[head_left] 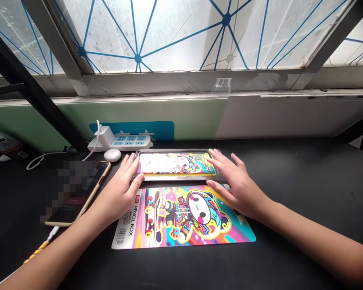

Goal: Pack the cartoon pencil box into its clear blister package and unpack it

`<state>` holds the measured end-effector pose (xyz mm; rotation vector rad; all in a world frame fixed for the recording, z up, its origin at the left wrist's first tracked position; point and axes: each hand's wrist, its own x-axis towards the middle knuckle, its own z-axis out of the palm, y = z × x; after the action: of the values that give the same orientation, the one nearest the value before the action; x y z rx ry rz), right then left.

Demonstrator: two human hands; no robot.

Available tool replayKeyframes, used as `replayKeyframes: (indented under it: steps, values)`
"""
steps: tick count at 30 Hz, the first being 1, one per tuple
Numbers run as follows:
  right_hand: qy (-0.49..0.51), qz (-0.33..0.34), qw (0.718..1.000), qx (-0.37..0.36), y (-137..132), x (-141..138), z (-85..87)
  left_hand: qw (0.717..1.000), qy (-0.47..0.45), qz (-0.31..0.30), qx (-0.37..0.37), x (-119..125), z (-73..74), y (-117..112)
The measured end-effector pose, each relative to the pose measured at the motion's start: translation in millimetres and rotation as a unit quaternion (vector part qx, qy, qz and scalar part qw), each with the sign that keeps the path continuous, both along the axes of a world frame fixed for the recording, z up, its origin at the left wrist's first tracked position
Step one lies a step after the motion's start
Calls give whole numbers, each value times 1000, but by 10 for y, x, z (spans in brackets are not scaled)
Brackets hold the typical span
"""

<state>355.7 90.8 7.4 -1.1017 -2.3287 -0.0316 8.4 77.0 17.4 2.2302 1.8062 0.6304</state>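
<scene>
A clear-lidded pencil box [169, 164] with a colourful cartoon print lies lengthwise on the black table. My left hand [124, 189] rests at its left end, fingers stretched out and thumb along the near edge. At the opposite end, my right hand [232, 181] has its fingers spread, with the fingertips on the box's right corner. Just in front of the box lies a flat printed card [184, 217] marked "PENCIL BOX", showing a cartoon bear figure with a skateboard. The right hand partly covers the card's upper right corner, and the left hand overlaps its upper left edge.
To the left lies a phone [78, 195] with a cable plugged in. Behind it are a white mouse-like oval object [112, 155] and a white power strip [130, 141] with a charger. A bottle [3, 141] is at far left. The window wall bounds the black table [305, 181].
</scene>
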Motion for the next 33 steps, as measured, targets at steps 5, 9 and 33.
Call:
replayKeyframes:
  steps: [5,9,33]
  values:
    - [-13,204,978,33,-283,-163,116,986,94,-72,120,190,80,-4]
    - [-45,220,973,-49,-409,-260,138,975,157,-99,118,410,145,68]
    - [-35,-21,988,-147,-363,-143,175,988,132,-81,-15,314,171,290]
